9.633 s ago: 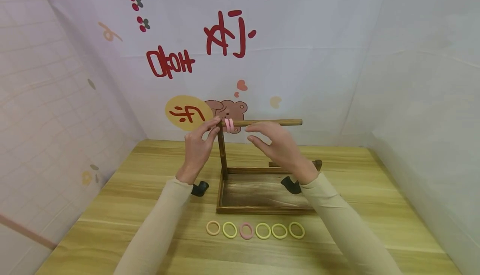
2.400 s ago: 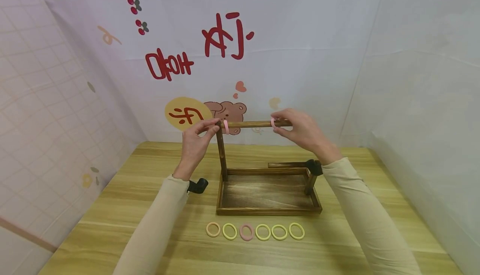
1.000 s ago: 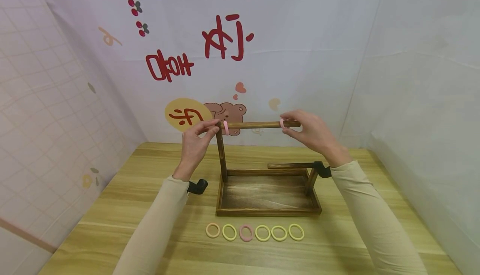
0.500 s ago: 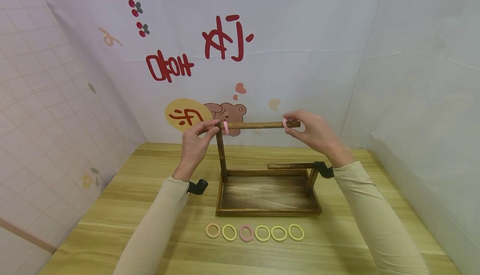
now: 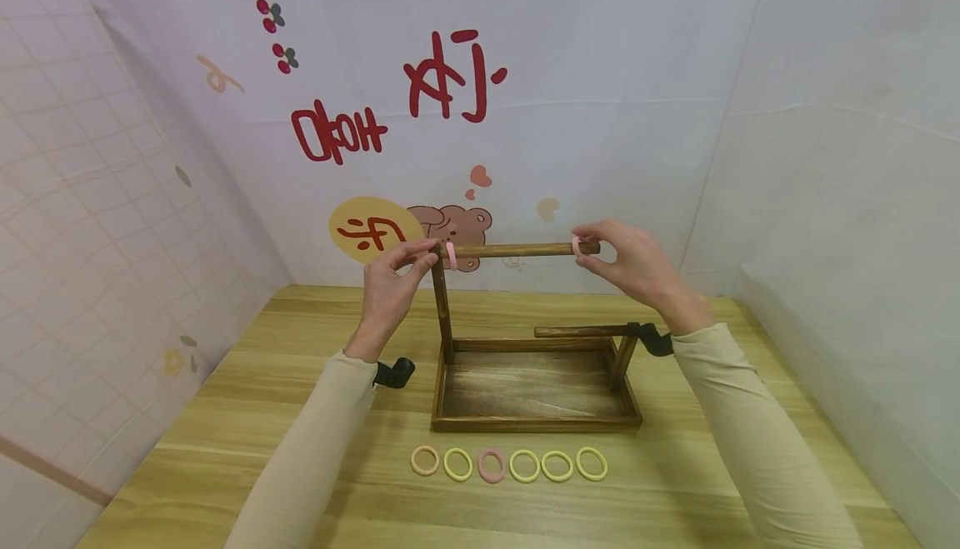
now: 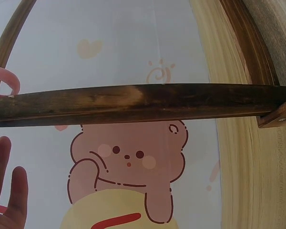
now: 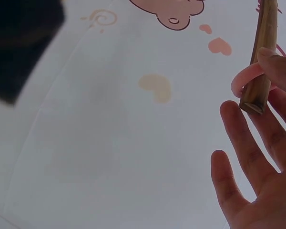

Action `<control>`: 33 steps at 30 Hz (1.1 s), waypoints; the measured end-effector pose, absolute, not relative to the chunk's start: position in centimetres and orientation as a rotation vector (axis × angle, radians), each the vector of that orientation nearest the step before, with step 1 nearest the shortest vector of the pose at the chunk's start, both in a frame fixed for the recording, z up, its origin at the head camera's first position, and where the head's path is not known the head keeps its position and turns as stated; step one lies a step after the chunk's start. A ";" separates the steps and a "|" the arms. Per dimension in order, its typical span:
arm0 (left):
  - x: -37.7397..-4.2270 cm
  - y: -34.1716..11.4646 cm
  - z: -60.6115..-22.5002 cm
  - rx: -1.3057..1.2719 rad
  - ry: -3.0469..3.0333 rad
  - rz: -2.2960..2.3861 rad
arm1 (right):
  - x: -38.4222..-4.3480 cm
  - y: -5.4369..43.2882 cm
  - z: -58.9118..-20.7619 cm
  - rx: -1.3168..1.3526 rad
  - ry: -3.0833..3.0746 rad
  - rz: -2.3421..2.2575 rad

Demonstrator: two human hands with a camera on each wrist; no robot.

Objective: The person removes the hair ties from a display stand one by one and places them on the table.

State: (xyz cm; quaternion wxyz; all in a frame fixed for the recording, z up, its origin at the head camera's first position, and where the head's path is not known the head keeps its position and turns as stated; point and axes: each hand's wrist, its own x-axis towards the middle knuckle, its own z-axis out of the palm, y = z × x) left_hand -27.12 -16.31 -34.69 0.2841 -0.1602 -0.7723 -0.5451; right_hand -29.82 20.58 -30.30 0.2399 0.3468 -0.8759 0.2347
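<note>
My right hand [image 5: 637, 262] pinches a pink ring [image 5: 576, 246] between thumb and fingers. That ring encircles the upper wooden rod [image 5: 513, 250] close to its free right end; in the right wrist view the thumb presses on the ring [image 7: 243, 78] beside the rod's cut end. A second pink ring [image 5: 452, 256] hangs on the rod near the left post [image 5: 442, 307]. With thumb and fingertips, my left hand [image 5: 390, 286] pinches the top of this post, where the rod joins it. In the left wrist view, part of a pink ring [image 6: 9, 78] shows at the left edge.
The dark wooden stand has a tray base [image 5: 536, 424] and a shorter right post [image 5: 622, 361] with a lower rod [image 5: 577, 331]. Several loose rings, including an orange ring [image 5: 425, 461] and a darker pink ring [image 5: 492, 466], lie in a row before it. Cloth walls surround the table.
Two pink rings sat together by the left post earlier. My right hand has slid one of them rightward along the rod, nearly to its end. My left hand stays at the post.
</note>
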 end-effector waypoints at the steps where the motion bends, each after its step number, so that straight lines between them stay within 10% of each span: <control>1: -27.1 -16.3 -34.7 -0.427 -2.066 -1.462 | -29.8 20.6 -30.3 0.949 -2.393 0.641; 33: -27.1 -16.2 -34.6 -0.418 -2.072 -1.446 | -29.3 23.0 -30.2 0.917 -2.329 0.659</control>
